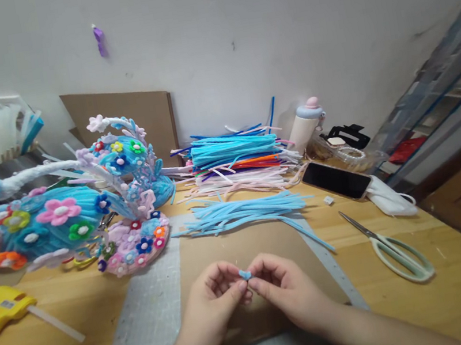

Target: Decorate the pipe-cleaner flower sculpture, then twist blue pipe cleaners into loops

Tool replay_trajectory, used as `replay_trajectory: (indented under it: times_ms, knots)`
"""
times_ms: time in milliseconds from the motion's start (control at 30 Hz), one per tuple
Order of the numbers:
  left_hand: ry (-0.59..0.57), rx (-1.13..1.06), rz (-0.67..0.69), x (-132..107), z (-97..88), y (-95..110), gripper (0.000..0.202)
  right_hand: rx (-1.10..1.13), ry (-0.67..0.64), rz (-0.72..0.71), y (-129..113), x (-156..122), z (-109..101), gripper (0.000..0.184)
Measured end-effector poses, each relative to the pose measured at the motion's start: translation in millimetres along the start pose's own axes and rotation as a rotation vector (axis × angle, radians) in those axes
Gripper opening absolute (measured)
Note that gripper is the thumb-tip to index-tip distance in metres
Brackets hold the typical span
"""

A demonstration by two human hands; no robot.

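Observation:
Both my hands meet over a brown card sheet at the table's front. My left hand and my right hand each pinch one small light-blue pipe cleaner piece, curled tight between the fingertips. Only a small bit of it shows. A loose bundle of light-blue pipe cleaners lies just beyond the hands on the card's far edge.
A stack of mixed-colour pipe cleaners sits at the back. Pipe-cleaner flower ornaments stand at the left, a yellow glue gun at the front left. Scissors, a phone and a white bottle lie at the right.

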State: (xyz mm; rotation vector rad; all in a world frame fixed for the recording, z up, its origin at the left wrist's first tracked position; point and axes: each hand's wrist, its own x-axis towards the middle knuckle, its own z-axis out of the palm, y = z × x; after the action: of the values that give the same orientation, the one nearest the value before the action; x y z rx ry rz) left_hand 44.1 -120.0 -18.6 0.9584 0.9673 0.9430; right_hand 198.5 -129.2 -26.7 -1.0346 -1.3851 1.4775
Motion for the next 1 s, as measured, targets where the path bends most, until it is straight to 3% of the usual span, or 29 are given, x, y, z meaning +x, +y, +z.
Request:
replay_trajectory:
  times_ms: [367, 533, 667, 800, 900, 1000]
  knots:
    - [0.041, 0.062, 0.012, -1, -0.4, -3, 0.034, -0.150, 0.065, -0.037, 3, 0, -2, 0.022]
    - [0.048, 0.240, 0.099, -4, -2.3, -9, 0.022, -0.115, 0.066, -0.014, -2, 0, 0, 0.026]
    - [0.062, 0.491, 0.263, -4, -7.6, -14, 0.014, 0.006, 0.012, 0.068, -2, 0, -3, 0.028]
    - [0.059, 0.609, 0.429, -4, -10.5, -15, 0.010, 0.057, -0.016, 0.112, 1, 1, -5, 0.031]
    - [0.031, 0.689, 0.628, -5, -11.1, -14, 0.006, 0.064, -0.025, 0.130, 2, 1, -6, 0.032]
    - [-0.039, 0.825, 0.852, -6, -13.1, -14, 0.018, 0.104, -0.016, 0.177, 1, 2, -5, 0.032]
